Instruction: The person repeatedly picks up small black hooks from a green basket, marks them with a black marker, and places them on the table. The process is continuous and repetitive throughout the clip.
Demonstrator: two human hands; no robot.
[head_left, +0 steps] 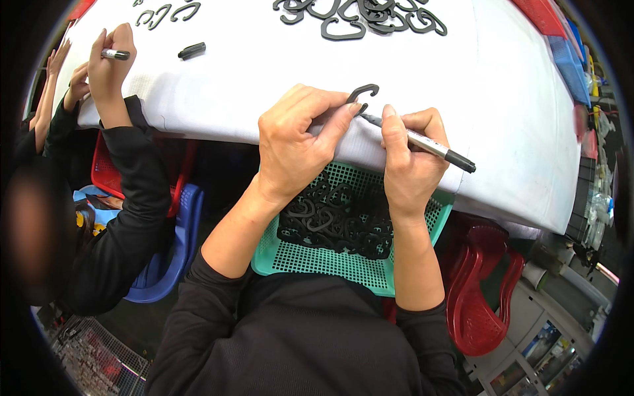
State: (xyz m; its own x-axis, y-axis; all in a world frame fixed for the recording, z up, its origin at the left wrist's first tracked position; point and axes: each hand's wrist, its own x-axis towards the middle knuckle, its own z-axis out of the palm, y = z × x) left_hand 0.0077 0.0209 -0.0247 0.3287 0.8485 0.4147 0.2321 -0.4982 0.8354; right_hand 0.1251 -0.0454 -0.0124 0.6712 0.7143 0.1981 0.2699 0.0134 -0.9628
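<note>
Evidently, left grip (297, 138) pinching black hook (364, 88), right grip (415, 162) holding marker (430, 146) (print (416, 138) illegible)

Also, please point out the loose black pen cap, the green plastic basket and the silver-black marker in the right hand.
Black pen cap (192, 51), head view: its middle.
Green plastic basket (304, 257), head view: perforated wall.
Silver-black marker (428, 143), head view: silver barrel.

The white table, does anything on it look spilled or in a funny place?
Nothing looks spilled on the white table. One small black cap lies by itself, away from the marker in the right hand, which looks odd because caps usually sit on pens.
</note>
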